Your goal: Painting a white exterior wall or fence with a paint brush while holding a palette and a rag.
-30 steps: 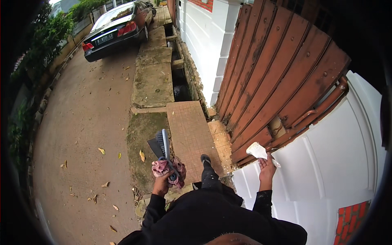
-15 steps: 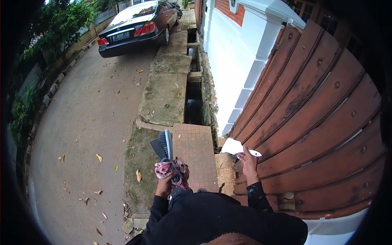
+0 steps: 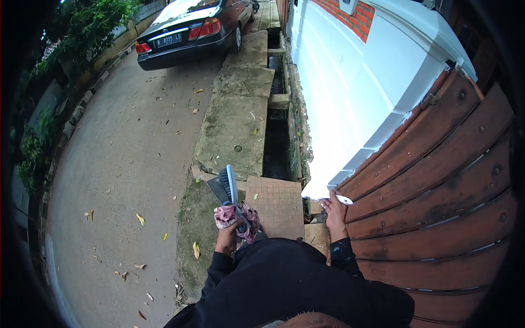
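Note:
My left hand (image 3: 227, 239) is closed round a bundle: a crumpled pink stained rag (image 3: 224, 217), a long brush (image 3: 231, 183) with dark bristles and a grey-blue back, and a dark flat tool (image 3: 216, 189) behind the brush. My right hand (image 3: 334, 217) grips a paintbrush (image 3: 343, 200) with a white handle and white-coated head, held out near the foot of a white painted wall (image 3: 350, 98), where it meets the reddish-brown slatted gate (image 3: 432, 202).
A tiled slab (image 3: 273, 205) lies ahead at my feet. An open drain (image 3: 278, 145) runs beside cracked concrete slabs (image 3: 232, 128) along the wall. A dark car (image 3: 183, 41) stands on the road (image 3: 126, 180) at upper left. Greenery (image 3: 82, 27) lines the far left.
I have moved forward along the wall: the gate has slid right and down in view, and more white wall shows ahead. Both hands keep their holds, shifted slightly in the picture.

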A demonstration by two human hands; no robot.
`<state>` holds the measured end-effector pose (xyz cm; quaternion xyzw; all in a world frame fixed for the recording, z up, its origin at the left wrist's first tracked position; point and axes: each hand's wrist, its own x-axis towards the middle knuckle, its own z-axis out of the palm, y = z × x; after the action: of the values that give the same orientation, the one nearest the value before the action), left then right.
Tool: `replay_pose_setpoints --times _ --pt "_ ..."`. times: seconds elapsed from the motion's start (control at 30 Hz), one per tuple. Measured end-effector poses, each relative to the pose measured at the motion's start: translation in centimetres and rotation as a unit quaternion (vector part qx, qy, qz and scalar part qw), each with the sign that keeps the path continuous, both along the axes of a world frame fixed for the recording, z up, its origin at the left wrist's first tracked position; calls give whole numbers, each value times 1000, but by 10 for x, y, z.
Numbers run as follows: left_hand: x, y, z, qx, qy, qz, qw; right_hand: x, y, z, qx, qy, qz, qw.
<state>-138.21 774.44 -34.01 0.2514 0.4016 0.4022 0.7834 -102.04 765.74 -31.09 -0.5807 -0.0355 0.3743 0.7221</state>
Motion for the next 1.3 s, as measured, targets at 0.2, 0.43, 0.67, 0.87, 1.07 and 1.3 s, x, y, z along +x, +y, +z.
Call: replay_pose_setpoints --times 0.2,0.43,0.67,0.87,1.07,1.3 --pt "26 147 17 26 18 -51 998 20 122 41 79 0 -19 997" --pt "81 285 25 40 22 -74 996 57 260 50 128 21 -24 991" --pt "143 443 -3 25 21 -88 996 127 433 25 153 8 -4 988" --pt "162 561 15 25 55 -39 997 181 588 44 90 -43 44 994" --pt "194 681 40 -13 91 8 996 216 732 54 50 -119 73 989" --pt "255 877 15 3 52 -34 998 265 884 18 24 -182 34 982"
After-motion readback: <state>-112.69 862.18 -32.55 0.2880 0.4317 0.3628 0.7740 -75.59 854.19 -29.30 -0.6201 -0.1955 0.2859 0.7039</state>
